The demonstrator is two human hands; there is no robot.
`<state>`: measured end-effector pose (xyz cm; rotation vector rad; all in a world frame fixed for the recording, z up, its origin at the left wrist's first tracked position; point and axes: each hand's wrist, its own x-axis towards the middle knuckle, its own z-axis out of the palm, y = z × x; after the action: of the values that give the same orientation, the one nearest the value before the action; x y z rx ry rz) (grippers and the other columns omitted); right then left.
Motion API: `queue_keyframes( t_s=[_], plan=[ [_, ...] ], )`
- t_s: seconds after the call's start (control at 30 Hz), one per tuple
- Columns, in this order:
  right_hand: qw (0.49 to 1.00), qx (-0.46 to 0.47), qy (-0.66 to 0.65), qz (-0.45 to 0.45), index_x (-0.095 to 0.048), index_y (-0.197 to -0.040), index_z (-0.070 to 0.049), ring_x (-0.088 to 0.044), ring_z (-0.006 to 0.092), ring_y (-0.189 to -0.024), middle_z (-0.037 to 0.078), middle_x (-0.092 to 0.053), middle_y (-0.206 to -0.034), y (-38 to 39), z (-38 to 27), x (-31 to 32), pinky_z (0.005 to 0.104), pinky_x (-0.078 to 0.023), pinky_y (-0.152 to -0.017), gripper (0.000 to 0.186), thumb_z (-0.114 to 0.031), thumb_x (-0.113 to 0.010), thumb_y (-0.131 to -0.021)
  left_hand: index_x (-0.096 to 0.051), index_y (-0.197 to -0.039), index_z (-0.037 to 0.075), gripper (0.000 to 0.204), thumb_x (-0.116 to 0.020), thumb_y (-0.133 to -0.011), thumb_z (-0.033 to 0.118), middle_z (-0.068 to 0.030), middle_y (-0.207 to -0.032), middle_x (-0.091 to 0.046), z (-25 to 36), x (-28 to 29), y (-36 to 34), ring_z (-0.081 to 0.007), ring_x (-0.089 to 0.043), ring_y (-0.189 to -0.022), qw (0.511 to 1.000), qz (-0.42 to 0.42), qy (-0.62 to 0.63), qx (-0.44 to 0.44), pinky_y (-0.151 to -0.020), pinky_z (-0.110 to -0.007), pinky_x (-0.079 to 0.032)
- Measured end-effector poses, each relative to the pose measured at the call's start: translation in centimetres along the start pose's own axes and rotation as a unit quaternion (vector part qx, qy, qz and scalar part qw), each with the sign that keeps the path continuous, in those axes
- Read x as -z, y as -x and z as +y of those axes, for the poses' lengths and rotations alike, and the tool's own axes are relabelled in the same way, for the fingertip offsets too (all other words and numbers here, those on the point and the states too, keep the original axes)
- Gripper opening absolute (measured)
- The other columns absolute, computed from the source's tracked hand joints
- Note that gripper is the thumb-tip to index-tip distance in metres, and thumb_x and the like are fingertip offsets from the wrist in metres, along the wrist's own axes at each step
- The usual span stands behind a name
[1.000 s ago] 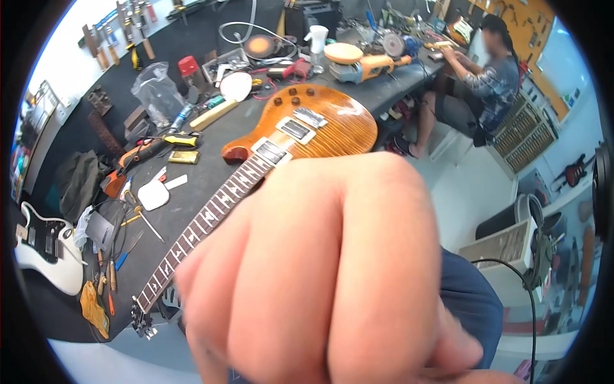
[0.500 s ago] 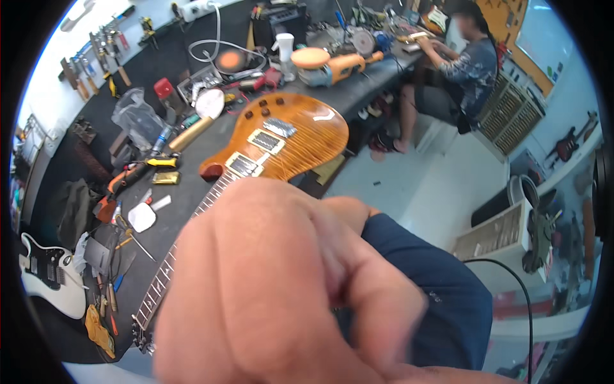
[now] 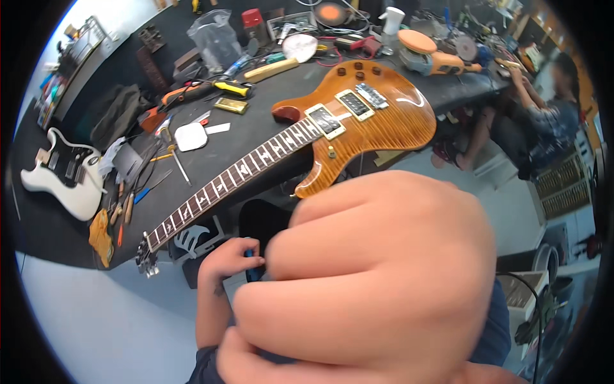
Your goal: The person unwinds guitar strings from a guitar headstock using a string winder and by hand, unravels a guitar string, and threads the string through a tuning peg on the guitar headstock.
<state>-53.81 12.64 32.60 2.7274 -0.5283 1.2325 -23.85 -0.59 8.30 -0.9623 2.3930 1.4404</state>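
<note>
Very near the camera my right hand (image 3: 384,275) fills the lower middle, its fingers curled into a fist; whatever it may hold is hidden. Lower left of it, my left hand (image 3: 231,257) is beside the bench's front edge, fingers bent and closed. A bit of blue shows at its fingertips, too small to name. Beyond both hands an amber, flame-topped electric guitar (image 3: 390,121) lies face up across the workbench (image 3: 211,160), its neck pointing to the near left. Knobs, two pickups and a bridge show on its body; part of its lower edge is behind my right hand.
A white guitar body (image 3: 83,201) lies at the left among screwdrivers and a yellow cloth (image 3: 100,238). Behind the amber guitar are a clear plastic bag (image 3: 216,41), a spray bottle (image 3: 392,25) and an orange polisher (image 3: 441,63). Another person (image 3: 550,128) sits working at the far right.
My view has swung left, so the amber guitar appears farther right. My left hand has come into view. My right fist has moved rightward in the picture and still looks closed.
</note>
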Motion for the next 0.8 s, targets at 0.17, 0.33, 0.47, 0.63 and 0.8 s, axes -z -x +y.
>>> queue_keyframes(
  t_s=[0.17, 0.33, 0.47, 0.63, 0.8],
  plan=[
    [0.988, 0.028, -0.05, 0.143, -0.07, -0.093, -0.005, -0.067, 0.0205, -0.074, 0.012, -0.075, -0.093, 1.2, -0.2, 1.7, 0.0281, -0.055, -0.06, 0.013, -0.018, -0.071, -0.093, -0.068, -0.089, 0.003, 0.025, -0.077, -0.088, 0.026, -0.0111, -0.081, -0.069, 0.0, -0.7, -0.1, -0.0198, -0.068, -0.077, 1.0, 0.002, -0.018, 0.006, -0.067, -0.037, -0.052],
    [0.99, 0.049, -0.109, 0.078, -0.07, -0.1, -0.005, -0.066, 0.0178, -0.073, 0.01, -0.075, -0.093, 3.6, 2.4, 4.2, 0.0262, -0.055, -0.058, 0.02, -0.025, -0.068, -0.102, -0.068, -0.097, 0.003, 0.021, -0.074, -0.086, 0.02, -0.0145, -0.081, -0.068, 7.0, 0.7, 3.6, -0.029, -0.069, -0.079, 0.992, 0.036, -0.102, -0.067, -0.069, -0.04, -0.052],
    [0.959, 0.047, -0.274, -0.052, -0.071, -0.104, -0.001, -0.064, 0.0163, -0.073, 0.008, -0.074, -0.091, 5.2, 4.5, 5.2, 0.0257, -0.052, -0.055, 0.022, -0.023, -0.068, -0.102, -0.065, -0.097, 0.001, 0.019, -0.071, -0.079, 0.003, -0.0103, -0.091, -0.066, 10.8, 5.7, 7.1, -0.0235, -0.07, -0.087, 0.971, 0.177, -0.047, -0.151, -0.076, -0.035, -0.054],
    [0.889, 0.003, -0.35, -0.295, -0.067, -0.087, -0.001, -0.068, 0.0274, -0.07, 0.011, -0.069, -0.075, 3.9, 7.0, -0.6, 0.0359, -0.052, -0.056, 0.031, -0.025, -0.084, -0.079, -0.06, -0.113, 0.005, 0.033, -0.07, -0.082, 0.0, -0.0009, -0.092, -0.062, 6.5, 11.8, 4.4, -0.0059, -0.06, -0.082, 0.914, 0.333, 0.203, -0.116, -0.07, -0.025, -0.05],
    [0.668, 0.044, -0.521, -0.53, -0.054, -0.08, -0.001, -0.065, 0.0391, -0.075, 0.013, -0.065, -0.074, 4.3, 6.3, -9.5, 0.0488, -0.048, -0.066, 0.05, -0.038, -0.087, -0.077, -0.057, -0.121, 0.005, 0.039, -0.073, -0.086, 0.006, -0.0013, -0.09, -0.062, 3.1, 17.1, -2.0, -0.0063, -0.059, -0.074, 0.937, 0.309, 0.164, 0.016, -0.063, -0.022, -0.046]
  ],
)
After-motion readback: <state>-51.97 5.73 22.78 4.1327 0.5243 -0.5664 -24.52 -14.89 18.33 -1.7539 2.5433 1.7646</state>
